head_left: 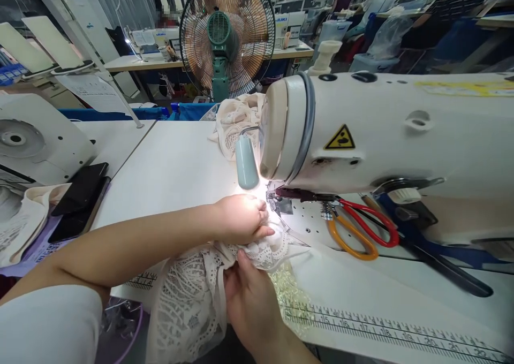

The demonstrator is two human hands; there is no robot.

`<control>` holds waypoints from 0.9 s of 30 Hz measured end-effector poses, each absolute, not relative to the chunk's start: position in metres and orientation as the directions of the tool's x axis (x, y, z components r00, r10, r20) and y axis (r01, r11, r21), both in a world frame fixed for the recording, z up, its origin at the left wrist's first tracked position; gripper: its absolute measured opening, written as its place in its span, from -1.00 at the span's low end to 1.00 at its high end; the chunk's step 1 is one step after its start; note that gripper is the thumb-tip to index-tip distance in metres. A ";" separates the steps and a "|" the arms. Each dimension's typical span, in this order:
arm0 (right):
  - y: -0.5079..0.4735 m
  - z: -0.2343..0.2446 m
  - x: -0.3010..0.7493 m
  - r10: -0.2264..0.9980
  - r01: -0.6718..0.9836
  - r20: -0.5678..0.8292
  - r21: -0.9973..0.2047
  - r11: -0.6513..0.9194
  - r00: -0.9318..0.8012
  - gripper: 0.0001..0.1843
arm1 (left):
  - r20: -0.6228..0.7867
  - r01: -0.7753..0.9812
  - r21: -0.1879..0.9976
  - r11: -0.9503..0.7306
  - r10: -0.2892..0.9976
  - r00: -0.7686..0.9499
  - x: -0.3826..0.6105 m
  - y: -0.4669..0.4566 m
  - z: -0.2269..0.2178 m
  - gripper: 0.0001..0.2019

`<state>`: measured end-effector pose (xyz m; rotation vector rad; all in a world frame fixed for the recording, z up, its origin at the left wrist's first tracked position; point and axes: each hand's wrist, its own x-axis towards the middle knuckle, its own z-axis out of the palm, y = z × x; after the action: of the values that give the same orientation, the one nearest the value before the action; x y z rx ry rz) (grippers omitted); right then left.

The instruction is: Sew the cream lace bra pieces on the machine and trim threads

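Observation:
A piece of cream lace fabric lies on the white table and hangs over its front edge. My left hand rests on the lace just in front of the presser foot of the white sewing machine, fingers curled down onto the cloth. My right hand pinches the lace from below, nearer to me, thumb on top. The machine's lamp lights the needle area brightly.
Scissors with red and orange handles lie on the machine bed to the right. More lace is piled behind the machine head. A standing fan is beyond the table. Two dark phones lie at left. A ruler strip runs along the table's front edge.

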<state>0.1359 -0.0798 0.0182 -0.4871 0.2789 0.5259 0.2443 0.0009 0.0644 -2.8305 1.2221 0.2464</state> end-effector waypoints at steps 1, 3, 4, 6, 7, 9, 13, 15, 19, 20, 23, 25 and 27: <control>-0.080 0.018 0.136 0.405 -0.552 -0.403 -0.378 0.743 0.821 -0.85 | -0.187 -0.724 0.006 -0.690 -0.712 0.677 0.242 0.001 0.064 -0.56; -0.080 0.017 0.137 0.391 -0.580 -0.465 -0.387 0.717 0.794 -0.81 | -0.205 -0.723 -0.016 -0.690 -0.706 0.678 0.240 0.001 0.062 -0.54; -0.080 0.017 0.137 0.391 -0.593 -0.485 -0.388 0.705 0.782 -0.80 | -0.194 -0.727 -0.028 -0.686 -0.710 0.677 0.240 0.001 0.060 -0.53; -0.080 0.018 0.138 0.409 -0.609 -0.483 -0.394 0.688 0.774 -0.83 | -0.166 -0.732 -0.051 -0.680 -0.717 0.678 0.240 0.003 0.057 -0.52; -0.080 0.019 0.138 0.421 -0.611 -0.465 -0.407 0.679 0.778 -0.83 | -0.153 -0.731 -0.058 -0.680 -0.718 0.679 0.241 0.004 0.055 -0.51; -0.081 0.020 0.138 0.427 -0.594 -0.420 -0.463 0.658 0.801 -0.82 | -0.130 -0.726 -0.062 -0.685 -0.716 0.686 0.243 0.005 0.051 -0.48; -0.082 0.025 0.139 0.351 -0.483 -0.333 -0.649 0.588 0.875 -0.80 | -0.096 -0.712 -0.103 -0.694 -0.706 0.702 0.246 0.007 0.048 -0.46; -0.082 0.028 0.141 0.358 -0.455 -0.292 -0.687 0.566 0.887 -0.77 | -0.064 -0.705 -0.142 -0.695 -0.704 0.707 0.248 0.007 0.047 -0.45; -0.080 0.029 0.143 0.404 -0.435 -0.220 -0.687 0.582 0.888 -0.74 | -0.065 -0.709 -0.230 -0.667 -0.716 0.695 0.247 0.008 0.048 -0.50; -0.081 0.028 0.142 0.403 -0.419 -0.202 -0.702 0.576 0.893 -0.75 | -0.098 -0.716 -0.246 -0.654 -0.718 0.689 0.246 0.008 0.048 -0.51; -0.091 0.025 0.136 0.401 -0.397 -0.202 -0.773 0.495 0.893 -0.80 | -0.177 -0.729 -0.236 -0.643 -0.709 0.683 0.244 0.012 0.053 -0.46; -0.110 0.023 0.131 0.429 -0.377 -0.210 -0.856 0.353 0.879 -0.74 | -0.205 -0.742 -0.177 -0.646 -0.714 0.670 0.243 0.019 0.057 -0.43; -0.139 0.021 0.132 0.424 -0.168 -0.107 -0.980 0.108 0.899 -0.63 | -0.221 -0.769 -0.095 -0.632 -0.740 0.635 0.243 0.026 0.062 -0.47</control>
<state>0.1325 -0.1385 0.0207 -1.3984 -0.2213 0.4404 0.2429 0.0263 0.0618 -2.6742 1.2473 0.2392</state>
